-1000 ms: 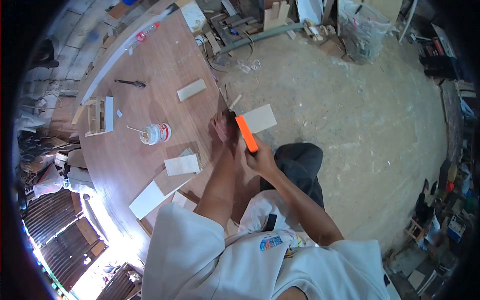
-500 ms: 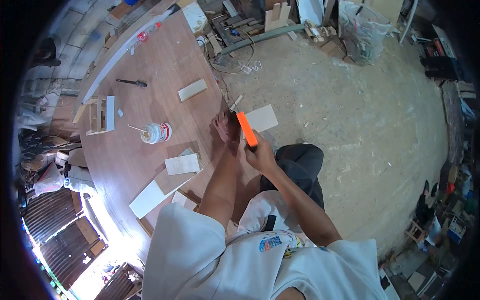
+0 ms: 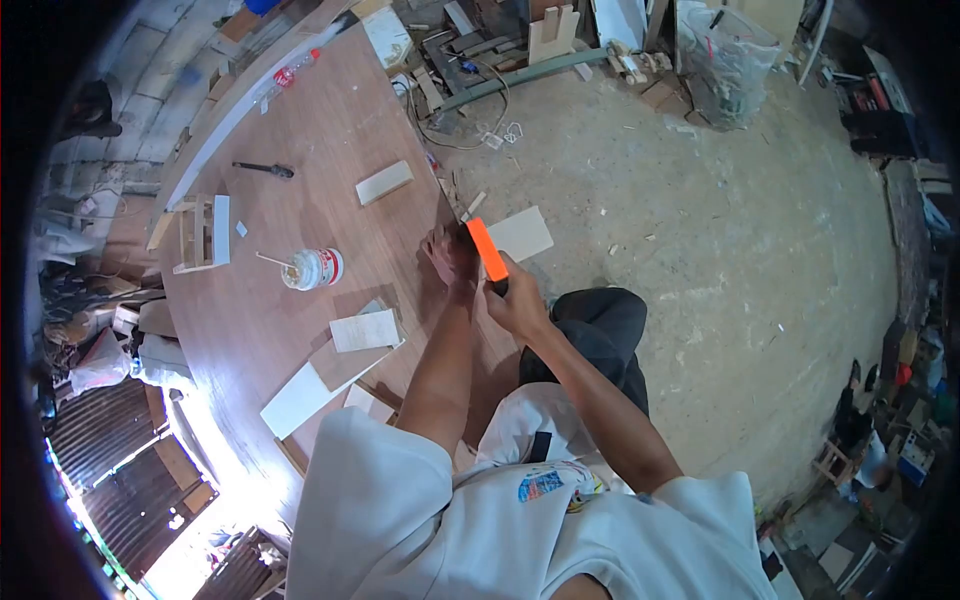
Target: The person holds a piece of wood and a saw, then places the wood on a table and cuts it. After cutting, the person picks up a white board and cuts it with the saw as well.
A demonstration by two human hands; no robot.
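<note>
Hiding orange tool (image 3: 487, 250) handle: right hand (image 3: 517, 306)

You have 1 orange tool (image 3: 487, 250), 1 glue jar (image 3: 312, 268), 1 black-handled tool (image 3: 263, 170), 1 small wooden rack (image 3: 197, 232), 1 plastic bottle (image 3: 290, 70) at upper left, and 4 pale boards: centre board (image 3: 522, 236), upper board (image 3: 384, 182), middle board (image 3: 365, 330), lower-left board (image 3: 300, 398).

Brown table (image 3: 300, 130) — left of the left hand (image 3: 448, 255) stands a glue jar (image 3: 312, 268), beyond the hand a wood block (image 3: 384, 182), nearer the person pale boards (image 3: 364, 330).
</note>
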